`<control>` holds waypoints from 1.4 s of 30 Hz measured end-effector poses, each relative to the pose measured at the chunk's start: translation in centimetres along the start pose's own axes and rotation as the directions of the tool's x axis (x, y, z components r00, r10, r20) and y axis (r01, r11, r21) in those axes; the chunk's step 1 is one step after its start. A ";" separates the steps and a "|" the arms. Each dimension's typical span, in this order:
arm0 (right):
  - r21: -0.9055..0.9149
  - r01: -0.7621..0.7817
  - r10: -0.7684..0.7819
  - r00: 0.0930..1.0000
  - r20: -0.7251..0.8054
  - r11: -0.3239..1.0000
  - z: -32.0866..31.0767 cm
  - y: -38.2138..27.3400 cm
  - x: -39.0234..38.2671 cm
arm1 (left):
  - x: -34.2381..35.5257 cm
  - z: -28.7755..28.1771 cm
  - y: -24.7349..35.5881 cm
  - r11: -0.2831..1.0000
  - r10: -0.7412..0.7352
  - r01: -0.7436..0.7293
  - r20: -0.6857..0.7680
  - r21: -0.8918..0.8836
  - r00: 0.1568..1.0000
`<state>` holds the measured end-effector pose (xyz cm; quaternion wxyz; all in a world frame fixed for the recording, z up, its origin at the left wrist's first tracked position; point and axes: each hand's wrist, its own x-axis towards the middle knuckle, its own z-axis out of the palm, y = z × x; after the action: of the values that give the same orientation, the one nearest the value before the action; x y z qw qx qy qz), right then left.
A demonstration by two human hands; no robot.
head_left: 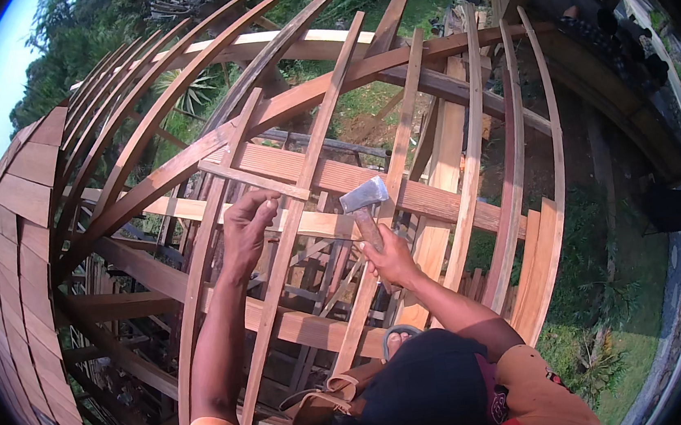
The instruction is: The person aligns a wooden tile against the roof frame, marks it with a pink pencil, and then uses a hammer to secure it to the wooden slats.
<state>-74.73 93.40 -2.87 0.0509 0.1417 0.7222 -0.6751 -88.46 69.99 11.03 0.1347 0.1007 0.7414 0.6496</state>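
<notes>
My right hand [392, 258] grips a hatchet [364, 195] by its wooden handle. The grey metal head points away from me, over the battens. My left hand [250, 225] is raised to the left of it, fingers curled and thumb pressed to the fingertips. Anything small in that pinch is too hard to make out. Just beyond the left hand, a short wooden strip [254, 179] lies across two long battens. One of these, a long batten [292, 217], runs between my two hands.
I am up on an open timber roof frame, with a curved beam [297, 102] crossing beyond my hands. Wooden shingles [17, 219] cover the left side. A brown tool pouch [323, 415] hangs at my waist. Gaps between timbers drop to grassy ground [600, 351].
</notes>
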 end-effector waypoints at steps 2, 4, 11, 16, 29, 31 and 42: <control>0.005 0.016 -0.016 1.000 0.026 1.000 1.3 -0.2 0.3 | 3.9 1.1 -3.2 0.959 0.249 -0.226 -0.126 0.174 0.960; -0.062 -0.040 0.041 0.999 0.013 0.997 1.5 0.2 0.2 | 6.5 2.6 -5.7 0.988 0.153 -0.141 -0.266 0.063 0.952; -0.056 -0.041 0.043 0.999 0.031 0.998 0.6 -0.4 -0.7 | 10.5 4.9 -11.4 0.814 0.387 -0.175 -0.292 0.554 0.875; -0.050 -0.039 0.041 0.999 0.032 0.998 0.5 -0.6 -0.6 | 10.5 5.5 -12.6 0.672 0.581 -0.253 -0.283 0.696 0.763; -0.280 0.285 -0.250 0.956 0.152 0.917 -0.2 -5.5 3.3 | 10.1 5.4 -12.4 0.697 0.513 -0.178 -0.310 0.694 0.800; -0.382 0.504 -0.502 0.857 0.114 0.775 -0.2 -7.0 5.3 | 10.0 5.5 -12.5 0.698 0.518 -0.177 -0.319 0.694 0.794; -0.474 0.400 -0.356 0.916 0.184 0.785 -0.1 -9.5 8.4 | 10.3 6.1 -13.0 0.630 0.542 -0.176 -0.267 0.756 0.797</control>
<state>-85.33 94.22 4.06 -0.0197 -0.0529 0.8832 -0.4655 -95.84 77.26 -3.25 -0.2350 0.1336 0.9017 0.3375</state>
